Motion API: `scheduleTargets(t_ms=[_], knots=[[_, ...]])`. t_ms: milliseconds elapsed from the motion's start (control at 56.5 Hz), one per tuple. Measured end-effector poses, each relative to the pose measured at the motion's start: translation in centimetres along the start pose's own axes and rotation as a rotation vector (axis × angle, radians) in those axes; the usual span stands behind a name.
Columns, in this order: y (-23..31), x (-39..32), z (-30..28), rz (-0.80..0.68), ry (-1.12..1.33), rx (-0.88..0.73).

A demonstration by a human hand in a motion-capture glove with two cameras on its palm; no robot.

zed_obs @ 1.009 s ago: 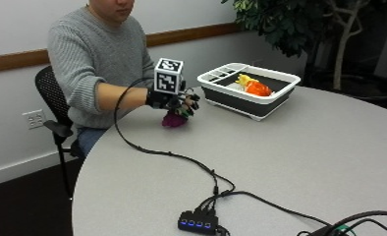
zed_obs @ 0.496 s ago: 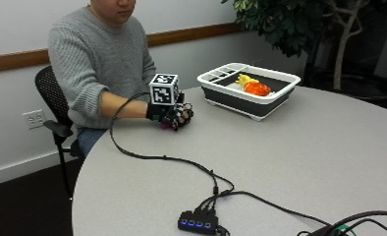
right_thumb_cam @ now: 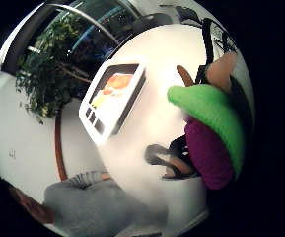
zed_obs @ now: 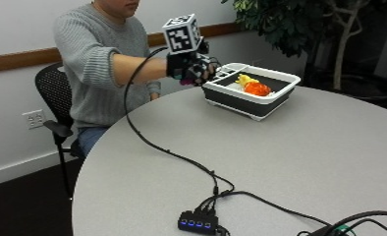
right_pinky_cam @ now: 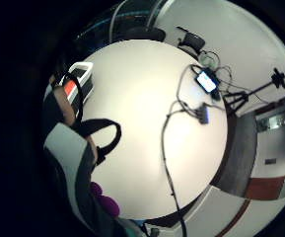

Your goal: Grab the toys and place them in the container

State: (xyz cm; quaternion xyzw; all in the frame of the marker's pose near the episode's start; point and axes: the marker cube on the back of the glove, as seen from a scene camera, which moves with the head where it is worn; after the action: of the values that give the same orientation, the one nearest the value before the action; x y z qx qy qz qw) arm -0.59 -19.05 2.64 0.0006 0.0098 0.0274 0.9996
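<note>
Gloved right hand (zed_obs: 192, 69) raised above the worktop (zed_obs: 298, 162), fingers curled round a purple toy with a green top (right_thumb_cam: 212, 133). Container (zed_obs: 251, 91) just beside, on the side away from the person, already holding an orange and a yellow toy. Probably only a short carry over the near rim left.

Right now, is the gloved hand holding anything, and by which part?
Yes: the right hand holds a purple and green toy, fingers curled round its purple body; the green top sticks out.
</note>
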Motion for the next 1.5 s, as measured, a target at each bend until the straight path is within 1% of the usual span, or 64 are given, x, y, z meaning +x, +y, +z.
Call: scheduleTargets(t_ms=[195, 265, 319, 407, 513, 637, 672, 885, 938, 991, 1115, 1186, 1274, 1380, 1504], knots=[[-5.5, -14.1, 4.3, -0.191, -0.061, -0.048], [-6.9, -17.1, 5.4, -0.229, -0.065, -0.060], [-7.7, -18.5, 6.3, -0.231, -0.048, -0.069], [-8.5, -19.3, 7.6, -0.218, -0.027, -0.090], [-8.7, -19.0, 8.6, -0.197, -0.057, -0.119], [-8.0, -18.3, 10.1, -0.174, -0.119, -0.312], [-7.8, -18.3, 10.4, -0.176, -0.117, -0.336], [-6.5, -17.7, 9.5, -0.210, -0.107, -0.306], [-5.6, -17.1, 8.9, -0.222, -0.105, -0.294], [-3.3, -15.5, 7.7, -0.244, -0.109, -0.272], [4.7, -6.4, 3.3, -0.242, -0.116, -0.219], [8.6, -1.9, 2.3, -0.153, -0.066, -0.167], [11.7, 2.5, 1.3, -0.001, -0.031, -0.134], [14.3, 4.0, 1.0, 0.038, -0.026, -0.141], [19.3, 2.3, 2.6, -0.004, -0.046, -0.207]])
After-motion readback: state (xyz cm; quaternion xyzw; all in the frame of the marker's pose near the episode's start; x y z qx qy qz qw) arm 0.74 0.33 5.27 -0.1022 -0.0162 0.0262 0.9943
